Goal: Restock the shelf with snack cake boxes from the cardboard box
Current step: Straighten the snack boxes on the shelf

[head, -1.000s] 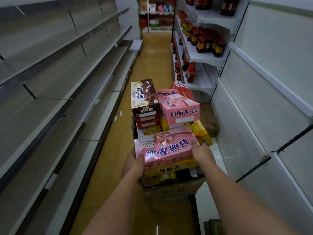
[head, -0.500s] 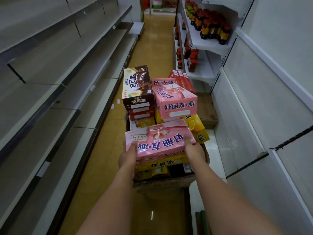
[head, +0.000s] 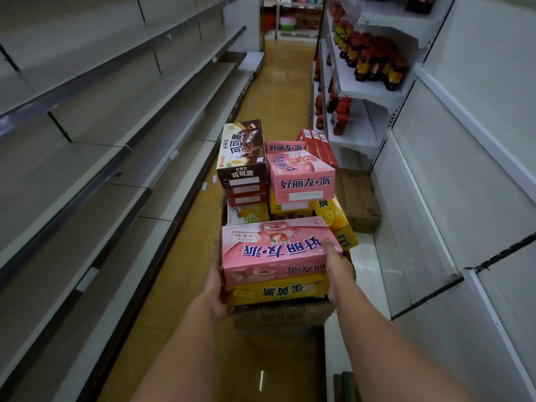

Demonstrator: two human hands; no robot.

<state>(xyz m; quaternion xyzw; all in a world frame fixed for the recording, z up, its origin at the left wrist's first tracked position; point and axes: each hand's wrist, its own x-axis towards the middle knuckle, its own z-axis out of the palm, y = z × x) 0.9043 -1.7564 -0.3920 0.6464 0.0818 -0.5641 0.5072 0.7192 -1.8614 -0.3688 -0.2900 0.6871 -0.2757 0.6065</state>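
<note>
You grip the near pink snack cake box [head: 278,250] atop the cardboard box [head: 278,314], left hand [head: 213,297] and right hand [head: 338,268] clamping its ends; next lift it clear toward a shelf [head: 121,169].

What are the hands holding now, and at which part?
The nearest pink snack cake box, by its two short ends: left hand at one end, right hand at the other.

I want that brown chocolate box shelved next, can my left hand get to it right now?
Probably not yet: the left hand grips the near pink box. The brown chocolate box tops the far-left stack, uncovered, once that hand is free.
</note>
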